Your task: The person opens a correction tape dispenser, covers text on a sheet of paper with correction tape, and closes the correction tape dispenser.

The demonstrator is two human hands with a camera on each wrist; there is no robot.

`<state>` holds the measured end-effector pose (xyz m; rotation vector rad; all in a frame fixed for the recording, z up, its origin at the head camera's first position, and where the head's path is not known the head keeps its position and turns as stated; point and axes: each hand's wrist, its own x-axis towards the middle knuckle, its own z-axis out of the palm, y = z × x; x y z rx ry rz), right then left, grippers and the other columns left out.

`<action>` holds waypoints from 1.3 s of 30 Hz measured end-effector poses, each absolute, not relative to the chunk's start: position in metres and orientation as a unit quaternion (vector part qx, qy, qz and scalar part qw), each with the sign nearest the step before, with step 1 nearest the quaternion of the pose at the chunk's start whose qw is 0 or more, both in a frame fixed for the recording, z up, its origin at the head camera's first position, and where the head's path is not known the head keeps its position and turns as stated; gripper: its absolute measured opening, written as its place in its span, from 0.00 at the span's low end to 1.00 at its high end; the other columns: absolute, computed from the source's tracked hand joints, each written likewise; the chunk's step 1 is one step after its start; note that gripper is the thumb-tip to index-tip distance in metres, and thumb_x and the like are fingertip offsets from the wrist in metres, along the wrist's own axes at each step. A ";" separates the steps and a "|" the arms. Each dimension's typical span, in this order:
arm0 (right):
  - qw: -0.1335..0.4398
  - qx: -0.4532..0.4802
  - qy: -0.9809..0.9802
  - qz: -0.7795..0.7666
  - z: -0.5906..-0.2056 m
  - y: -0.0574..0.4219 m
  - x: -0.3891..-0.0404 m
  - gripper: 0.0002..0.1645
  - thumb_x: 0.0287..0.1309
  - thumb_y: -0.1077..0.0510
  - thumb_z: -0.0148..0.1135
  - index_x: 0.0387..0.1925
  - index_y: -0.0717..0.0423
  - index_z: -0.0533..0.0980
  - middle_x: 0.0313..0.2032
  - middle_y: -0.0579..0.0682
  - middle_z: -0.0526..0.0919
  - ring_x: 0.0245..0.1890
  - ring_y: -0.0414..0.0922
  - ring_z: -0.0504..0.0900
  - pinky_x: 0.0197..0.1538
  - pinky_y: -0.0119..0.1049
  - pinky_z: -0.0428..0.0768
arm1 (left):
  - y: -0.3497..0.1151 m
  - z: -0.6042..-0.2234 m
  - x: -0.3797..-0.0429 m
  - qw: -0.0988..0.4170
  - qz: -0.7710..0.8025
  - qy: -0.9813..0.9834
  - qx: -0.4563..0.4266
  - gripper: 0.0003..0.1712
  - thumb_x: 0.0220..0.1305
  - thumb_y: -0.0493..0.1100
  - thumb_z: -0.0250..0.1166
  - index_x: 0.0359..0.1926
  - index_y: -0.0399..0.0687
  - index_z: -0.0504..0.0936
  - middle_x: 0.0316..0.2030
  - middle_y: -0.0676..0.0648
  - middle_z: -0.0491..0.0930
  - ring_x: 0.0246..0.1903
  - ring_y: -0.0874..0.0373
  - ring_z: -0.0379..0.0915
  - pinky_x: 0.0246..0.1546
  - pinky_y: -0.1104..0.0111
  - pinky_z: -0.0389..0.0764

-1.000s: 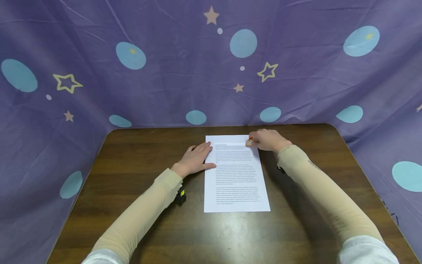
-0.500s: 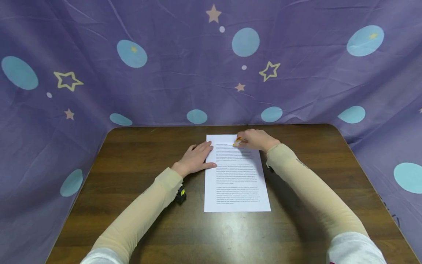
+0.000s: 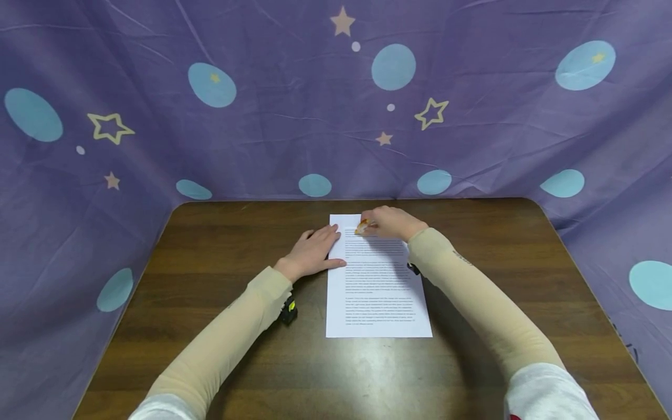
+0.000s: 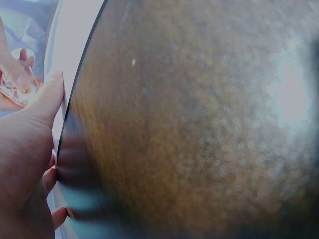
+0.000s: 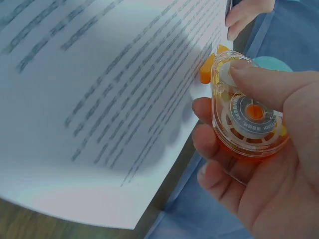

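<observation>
A printed sheet of paper (image 3: 375, 291) lies on the table, its lines of text running across it. My left hand (image 3: 311, 254) rests with spread fingers at the sheet's upper left edge, fingertips and thumb over the margin. My right hand (image 3: 392, 223) grips a correction tape dispenser (image 5: 251, 133) with a clear body and orange parts, the thumb on its face and the other fingers curled behind. In the right wrist view its orange tip (image 5: 207, 68) is down at the printed lines. The head view puts it near the top left of the text.
The brown wooden table (image 3: 236, 361) has rounded far corners. A purple curtain (image 3: 262, 116) with stars and blue ovals hangs behind it and along both sides. Black wrist devices sit below both sleeves, the left one (image 3: 288, 311) showing a yellow mark.
My right hand has slid leftward with the correction tape dispenser, from the sheet's upper right edge to near its upper left. The left hand has stayed in place.
</observation>
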<state>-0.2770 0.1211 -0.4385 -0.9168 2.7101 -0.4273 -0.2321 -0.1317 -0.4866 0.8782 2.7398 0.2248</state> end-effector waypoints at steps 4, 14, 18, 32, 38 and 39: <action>0.126 -0.318 0.929 -0.144 -0.439 0.114 -0.278 0.16 0.71 0.50 0.67 0.52 0.54 0.83 0.44 0.49 0.88 0.43 0.47 0.84 0.53 0.46 0.82 | -0.132 -0.487 -0.232 0.127 0.075 0.942 0.301 0.51 0.73 0.70 0.57 0.82 0.43 0.57 0.83 0.42 0.48 0.82 0.48 0.43 0.77 0.44 0.50; 0.123 -0.322 0.929 -0.132 -0.443 0.107 -0.277 0.16 0.71 0.51 0.67 0.54 0.54 0.83 0.44 0.50 0.88 0.45 0.48 0.86 0.51 0.46 0.83 | -0.127 -0.482 -0.229 0.138 0.079 0.938 0.309 0.51 0.74 0.69 0.56 0.82 0.41 0.56 0.83 0.41 0.47 0.82 0.47 0.42 0.77 0.44 0.49; 0.118 -0.330 0.927 -0.134 -0.443 0.104 -0.277 0.16 0.71 0.51 0.67 0.53 0.54 0.83 0.45 0.50 0.89 0.46 0.49 0.87 0.52 0.47 0.83 | -0.127 -0.481 -0.229 0.135 0.073 0.940 0.306 0.50 0.74 0.69 0.57 0.82 0.42 0.56 0.83 0.42 0.47 0.82 0.48 0.43 0.77 0.44 0.50; 0.116 -0.328 0.933 -0.092 -0.438 0.090 -0.277 0.11 0.69 0.57 0.69 0.51 0.53 0.83 0.47 0.49 0.89 0.48 0.50 0.87 0.50 0.48 0.84 | -0.130 -0.480 -0.229 0.128 0.072 0.940 0.309 0.50 0.74 0.70 0.56 0.82 0.42 0.56 0.82 0.42 0.49 0.82 0.48 0.43 0.77 0.44 0.50; 0.108 -0.327 0.935 -0.086 -0.438 0.087 -0.277 0.10 0.68 0.59 0.69 0.50 0.54 0.83 0.46 0.50 0.89 0.45 0.50 0.88 0.48 0.48 0.85 | -0.132 -0.481 -0.229 0.122 0.071 0.940 0.310 0.50 0.74 0.70 0.56 0.82 0.42 0.57 0.82 0.42 0.49 0.81 0.48 0.44 0.77 0.44 0.51; 0.108 -0.326 0.935 -0.087 -0.438 0.087 -0.278 0.11 0.68 0.59 0.69 0.50 0.54 0.83 0.46 0.50 0.89 0.45 0.50 0.88 0.48 0.48 0.85 | -0.132 -0.481 -0.229 0.123 0.071 0.940 0.309 0.50 0.74 0.70 0.56 0.82 0.42 0.57 0.82 0.42 0.49 0.81 0.48 0.44 0.77 0.44 0.51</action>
